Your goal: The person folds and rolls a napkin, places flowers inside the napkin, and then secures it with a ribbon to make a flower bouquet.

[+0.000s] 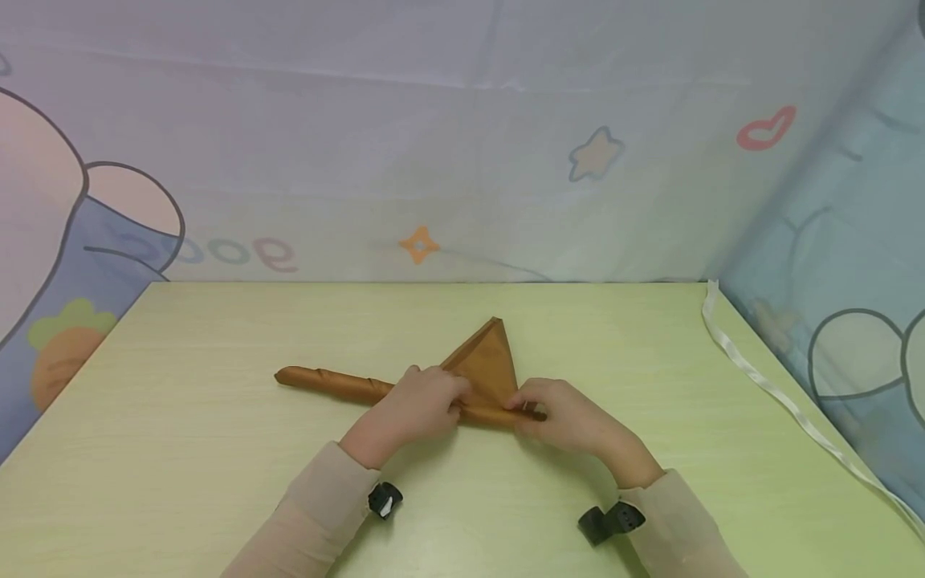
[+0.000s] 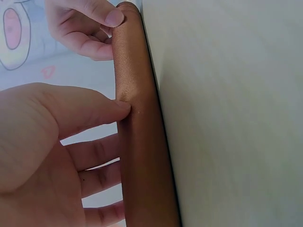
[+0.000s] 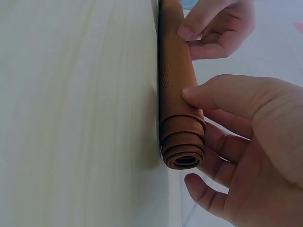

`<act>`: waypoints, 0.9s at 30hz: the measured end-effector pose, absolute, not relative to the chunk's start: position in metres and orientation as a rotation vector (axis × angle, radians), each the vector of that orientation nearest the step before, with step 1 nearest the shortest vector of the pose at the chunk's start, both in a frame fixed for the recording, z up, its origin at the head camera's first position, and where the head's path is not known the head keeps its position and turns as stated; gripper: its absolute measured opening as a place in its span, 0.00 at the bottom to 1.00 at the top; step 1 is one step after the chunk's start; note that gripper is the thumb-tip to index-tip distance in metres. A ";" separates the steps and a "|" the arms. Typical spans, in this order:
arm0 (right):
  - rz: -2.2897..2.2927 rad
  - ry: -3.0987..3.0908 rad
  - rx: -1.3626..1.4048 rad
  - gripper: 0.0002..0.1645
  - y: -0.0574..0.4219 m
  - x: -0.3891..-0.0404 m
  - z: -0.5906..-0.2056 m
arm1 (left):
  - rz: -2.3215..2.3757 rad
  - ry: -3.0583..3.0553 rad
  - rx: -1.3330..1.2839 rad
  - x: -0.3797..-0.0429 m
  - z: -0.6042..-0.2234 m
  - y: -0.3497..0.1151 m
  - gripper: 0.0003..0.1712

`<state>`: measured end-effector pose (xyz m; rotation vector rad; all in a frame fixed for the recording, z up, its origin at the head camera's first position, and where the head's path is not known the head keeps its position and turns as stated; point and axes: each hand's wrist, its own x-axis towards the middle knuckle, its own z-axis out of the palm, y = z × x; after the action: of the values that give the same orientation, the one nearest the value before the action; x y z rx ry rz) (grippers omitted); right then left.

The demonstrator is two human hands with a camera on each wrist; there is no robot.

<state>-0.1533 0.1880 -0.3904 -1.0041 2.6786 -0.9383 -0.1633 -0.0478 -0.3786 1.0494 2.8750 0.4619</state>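
A shiny brown cloth [image 1: 491, 365] lies partly rolled on the table, its unrolled part a triangle pointing away from me. The rolled part runs sideways, with a long thin tail stretching to the left. My left hand [image 1: 426, 405] grips the roll near its middle, thumb on the near side and fingers behind it. Near the right end, my right hand [image 1: 567, 409] holds the roll between thumb and fingers. The right wrist view shows that end as a spiral of stacked layers [image 3: 184, 153]. In the left wrist view the rolled cloth [image 2: 142, 123] looks smooth under my left thumb.
The pale yellow-green table [image 1: 217, 490] reaches back to a printed cloth backdrop [image 1: 347, 144]. A white ribbon [image 1: 766, 385] runs along the table's right side. Both wrists carry small black devices [image 1: 610, 522] beside the sleeves.
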 end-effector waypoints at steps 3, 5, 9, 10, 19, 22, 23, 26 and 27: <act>-0.951 2.676 -1.004 0.11 0.188 -0.154 -0.392 | 0.456 2.901 1.082 -0.164 -0.380 -0.048 0.11; -0.953 2.672 -1.008 0.11 0.188 -0.155 -0.392 | 0.440 2.898 1.091 -0.165 -0.381 -0.048 0.11; -0.949 2.667 -0.993 0.11 0.188 -0.155 -0.393 | 0.405 2.868 1.069 -0.164 -0.381 -0.047 0.14; -0.947 2.668 -0.986 0.12 0.188 -0.155 -0.393 | 0.393 2.866 1.058 -0.164 -0.381 -0.047 0.12; -0.971 2.627 -0.945 0.12 0.189 -0.154 -0.394 | 0.397 2.874 1.103 -0.162 -0.380 -0.047 0.10; -0.973 2.608 -0.922 0.13 0.189 -0.154 -0.394 | 0.413 2.870 1.140 -0.163 -0.381 -0.047 0.20; -0.973 2.603 -0.917 0.13 0.189 -0.154 -0.394 | 0.414 2.869 1.147 -0.163 -0.381 -0.047 0.21; -0.962 2.603 -0.888 0.14 0.189 -0.154 -0.395 | 0.421 2.865 1.159 -0.162 -0.380 -0.048 0.20; -0.959 2.605 -0.879 0.14 0.188 -0.154 -0.395 | 0.424 2.862 1.161 -0.161 -0.380 -0.048 0.19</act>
<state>-0.1539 0.1883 -0.3949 -0.8790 2.6045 -0.9590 -0.1614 -0.0479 -0.3798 1.1607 2.8619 0.4242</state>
